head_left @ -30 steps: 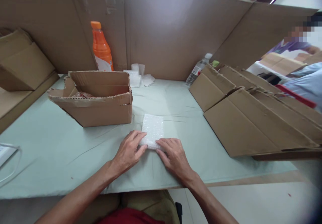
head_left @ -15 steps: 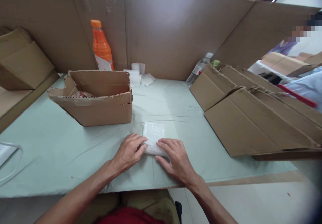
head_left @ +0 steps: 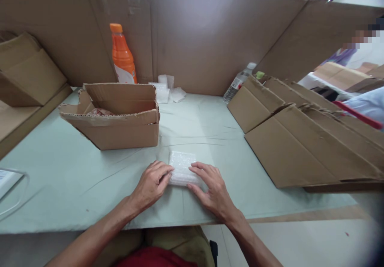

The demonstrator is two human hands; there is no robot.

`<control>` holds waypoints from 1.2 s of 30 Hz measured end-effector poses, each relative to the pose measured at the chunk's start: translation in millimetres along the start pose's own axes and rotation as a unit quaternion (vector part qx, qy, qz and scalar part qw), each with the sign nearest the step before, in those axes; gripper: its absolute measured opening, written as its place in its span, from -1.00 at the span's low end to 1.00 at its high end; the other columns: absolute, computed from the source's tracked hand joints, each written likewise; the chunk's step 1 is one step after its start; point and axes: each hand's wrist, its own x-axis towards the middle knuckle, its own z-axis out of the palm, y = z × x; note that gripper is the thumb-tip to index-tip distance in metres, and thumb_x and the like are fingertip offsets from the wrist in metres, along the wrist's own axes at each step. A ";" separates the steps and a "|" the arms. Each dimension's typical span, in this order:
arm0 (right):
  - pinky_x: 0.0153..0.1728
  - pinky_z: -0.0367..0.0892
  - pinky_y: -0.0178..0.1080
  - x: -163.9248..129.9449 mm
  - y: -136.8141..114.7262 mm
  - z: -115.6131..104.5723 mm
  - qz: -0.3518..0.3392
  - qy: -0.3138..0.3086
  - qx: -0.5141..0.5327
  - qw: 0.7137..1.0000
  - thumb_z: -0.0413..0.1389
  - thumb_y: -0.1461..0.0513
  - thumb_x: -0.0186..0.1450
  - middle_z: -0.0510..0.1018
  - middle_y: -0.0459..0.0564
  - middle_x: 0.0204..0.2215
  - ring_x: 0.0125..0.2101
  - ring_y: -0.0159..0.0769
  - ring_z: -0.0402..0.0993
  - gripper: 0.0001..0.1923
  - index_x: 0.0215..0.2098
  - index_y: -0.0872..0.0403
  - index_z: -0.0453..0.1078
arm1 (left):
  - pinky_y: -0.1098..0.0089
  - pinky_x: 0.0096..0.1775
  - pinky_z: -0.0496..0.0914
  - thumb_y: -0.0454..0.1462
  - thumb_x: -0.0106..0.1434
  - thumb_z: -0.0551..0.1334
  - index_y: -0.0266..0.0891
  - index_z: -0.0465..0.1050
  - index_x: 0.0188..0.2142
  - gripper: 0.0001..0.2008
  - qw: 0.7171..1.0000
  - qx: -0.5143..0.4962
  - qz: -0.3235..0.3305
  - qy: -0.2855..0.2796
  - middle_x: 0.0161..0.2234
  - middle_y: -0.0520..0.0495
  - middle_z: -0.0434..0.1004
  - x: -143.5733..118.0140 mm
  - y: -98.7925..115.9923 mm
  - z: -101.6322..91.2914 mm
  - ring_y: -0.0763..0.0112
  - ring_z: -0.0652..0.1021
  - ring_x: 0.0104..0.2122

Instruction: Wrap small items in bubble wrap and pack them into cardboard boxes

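Note:
A small piece of clear bubble wrap (head_left: 182, 159) lies on the table in front of me, its near part folded over into a thicker band. My left hand (head_left: 153, 182) pinches the left end of this fold between thumb and fingers. At the right end, my right hand (head_left: 211, 183) grips the fold, fingers on top and thumb along the near edge. Whether anything is wrapped inside I cannot tell.
An open cardboard box (head_left: 129, 133) with something reddish inside stands left of centre. Behind it are an orange bottle (head_left: 122, 55) and white packets (head_left: 163, 93). Several cardboard boxes (head_left: 294, 147) and a clear bottle (head_left: 240, 83) are on the right. A person is partly visible beyond the cardboard partition (head_left: 204, 39).
The far edge of the bubble wrap has come slightly nearer, and the folded band at its near side shows more plainly. Both hands stay at its ends.

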 end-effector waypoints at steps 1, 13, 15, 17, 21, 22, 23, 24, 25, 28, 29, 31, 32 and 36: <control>-0.03 0.32 -0.01 -0.3 -0.2 0.0 -0.008 0.003 -0.014 1.000 0.16 0.20 0.36 0.55 0.13 0.02 0.00 -0.07 0.46 -0.68 0.08 0.02 0.38 | 0.26 -0.15 0.40 -0.37 0.36 0.11 -0.24 0.50 -0.14 -0.81 1.000 0.006 -0.001 0.002 -0.27 -0.09 0.59 2.1 -0.8 1.2 0.27 0.52 -0.24; -0.10 0.30 -0.03 8.8 -4.2 7.6 -0.010 -0.072 -0.028 0.997 0.09 0.28 0.38 0.64 0.06 -0.17 -0.16 -0.12 0.49 -0.77 0.00 0.04 0.43 | 0.16 0.01 0.42 -0.30 0.32 0.19 -0.21 0.47 -0.02 -0.75 0.999 0.010 0.000 0.038 -0.04 -0.19 0.53 -0.2 6.1 1.7 0.19 0.51 -0.04; -0.12 0.32 -0.03 8.8 -5.7 7.3 -0.011 -0.071 -0.015 0.997 0.10 0.27 0.38 0.65 0.05 -0.19 -0.18 -0.13 0.51 -0.77 0.00 0.04 0.43 | 0.16 -0.03 0.43 -0.33 0.33 0.16 -0.22 0.49 -0.08 -0.79 1.000 0.007 0.008 0.021 -0.12 -0.16 0.57 -1.8 5.9 1.5 0.21 0.53 -0.10; -0.12 0.34 -0.03 7.8 -6.2 7.5 -0.006 -0.071 -0.007 0.997 0.10 0.25 0.39 0.65 0.05 -0.19 -0.19 -0.12 0.52 -0.77 0.01 0.03 0.44 | 0.17 -0.07 0.44 -0.35 0.34 0.12 -0.23 0.50 -0.11 -0.79 1.000 0.003 0.001 0.011 -0.18 -0.14 0.59 -1.9 5.1 2.6 0.23 0.54 -0.15; -0.11 0.38 -0.03 4.9 -2.7 8.5 0.023 -0.063 0.011 0.998 0.08 0.20 0.42 0.65 0.07 -0.16 -0.19 -0.13 0.55 -0.72 0.08 0.01 0.43 | 0.18 -0.07 0.44 -0.31 0.36 0.13 -0.22 0.49 -0.06 -0.78 1.000 -0.012 -0.023 0.018 -0.15 -0.15 0.59 -1.8 4.5 5.3 0.24 0.54 -0.13; -0.11 0.39 -0.04 4.6 -1.2 9.0 0.030 -0.061 0.015 0.998 0.07 0.19 0.43 0.65 0.07 -0.16 -0.19 -0.13 0.55 -0.71 0.09 0.01 0.43 | 0.19 -0.05 0.44 -0.30 0.35 0.14 -0.21 0.48 -0.04 -0.77 0.999 -0.017 -0.025 0.020 -0.12 -0.16 0.57 -2.1 4.5 5.7 0.24 0.53 -0.11; -0.11 0.39 -0.04 4.6 0.3 9.7 0.033 -0.061 0.017 0.997 0.07 0.18 0.43 0.65 0.07 -0.16 -0.20 -0.14 0.56 -0.71 0.09 0.01 0.43 | 0.20 -0.04 0.44 -0.30 0.35 0.15 -0.21 0.47 -0.02 -0.76 0.999 -0.022 -0.025 0.022 -0.09 -0.16 0.56 -2.4 4.3 6.0 0.24 0.53 -0.08; -0.11 0.39 -0.05 4.9 1.7 10.7 0.034 -0.061 0.016 0.997 0.07 0.18 0.44 0.66 0.06 -0.17 -0.21 -0.15 0.56 -0.72 0.08 0.01 0.43 | 0.20 -0.02 0.44 -0.30 0.34 0.15 -0.21 0.46 -0.01 -0.75 0.999 -0.024 -0.023 0.025 -0.07 -0.16 0.55 -2.7 4.0 6.2 0.24 0.53 -0.06; -0.11 0.39 -0.05 5.2 2.8 11.8 0.033 -0.059 0.013 0.998 0.07 0.19 0.44 0.66 0.05 -0.16 -0.20 -0.15 0.56 -0.74 0.06 0.02 0.44 | 0.21 -0.02 0.43 -0.31 0.34 0.15 -0.21 0.46 0.00 -0.74 0.999 -0.024 -0.023 0.026 -0.07 -0.16 0.55 -2.8 3.4 6.3 0.24 0.53 -0.06; -0.10 0.38 -0.04 6.2 3.8 15.2 0.024 -0.028 -0.015 0.999 0.07 0.19 0.43 0.63 0.09 -0.11 -0.13 -0.11 0.54 -0.76 0.02 0.04 0.45 | 0.21 -0.04 0.43 -0.34 0.35 0.12 -0.23 0.46 -0.02 -0.75 0.999 -0.009 -0.025 0.027 -0.12 -0.15 0.56 -1.6 0.1 6.7 0.25 0.53 -0.10; -0.09 0.37 -0.03 6.1 3.3 15.7 0.022 -0.012 -0.026 0.999 0.08 0.18 0.43 0.61 0.11 -0.09 -0.10 -0.09 0.52 -0.76 0.02 0.04 0.44 | 0.21 -0.06 0.43 -0.34 0.36 0.11 -0.23 0.47 -0.03 -0.76 0.999 0.000 -0.028 0.023 -0.14 -0.14 0.57 -0.6 -1.3 6.9 0.25 0.53 -0.12; -0.08 0.35 -0.01 5.6 1.4 15.3 0.014 0.014 -0.042 0.999 0.09 0.18 0.42 0.58 0.13 -0.05 -0.07 -0.07 0.49 -0.74 0.04 0.03 0.43 | 0.20 -0.09 0.43 -0.34 0.36 0.11 -0.24 0.48 -0.05 -0.77 0.999 0.020 -0.033 0.020 -0.16 -0.14 0.58 2.0 -4.2 7.6 0.24 0.53 -0.15; -0.08 0.34 -0.01 5.2 0.4 14.6 0.008 0.019 -0.047 0.999 0.10 0.18 0.41 0.57 0.13 -0.04 -0.06 -0.06 0.49 -0.73 0.05 0.03 0.42 | 0.20 -0.09 0.42 -0.34 0.36 0.11 -0.23 0.48 -0.06 -0.77 0.999 0.031 -0.035 0.020 -0.17 -0.13 0.58 3.4 -5.4 8.1 0.23 0.53 -0.16; -0.09 0.33 -0.02 5.7 -0.3 11.7 -0.010 -0.012 -0.065 0.998 0.13 0.22 0.38 0.60 0.11 -0.09 -0.10 -0.07 0.50 -0.73 0.04 0.05 0.43 | 0.16 -0.08 0.40 -0.33 0.37 0.10 -0.21 0.48 -0.08 -0.78 0.998 0.051 -0.040 0.026 -0.20 -0.12 0.58 7.6 -5.9 9.0 0.21 0.52 -0.18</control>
